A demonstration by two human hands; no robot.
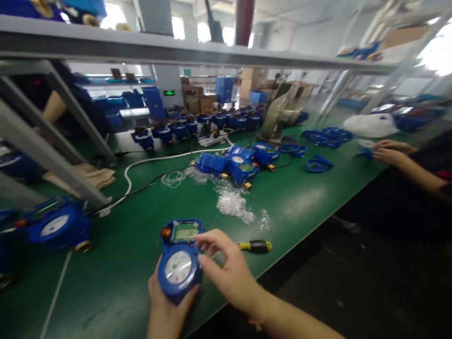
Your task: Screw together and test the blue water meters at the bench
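A blue water meter (178, 268) with a round white dial and a small display stands near the table's front edge. My left hand (165, 301) is wrapped round its lower body, the thumb on the right side and the fingers on the left. At the display's right edge is my right hand (226, 268), fingers bent and thumb apart from the forefinger; whether the fingertips touch the housing is unclear. The display frame shows a green circuit board (185, 232) without a cover. Just beyond my right hand lies a screwdriver (257, 246) with a yellow and black handle, its shaft partly hidden.
Several blue meters (242, 165) lie mid-table beside crumpled clear plastic (233, 202). Another meter (56, 226) sits at left. Blue frames (318, 163) lie at right, near a co-worker's hands (391, 149). A white cable (129, 174) crosses the table; a shelf (212, 52) spans above.
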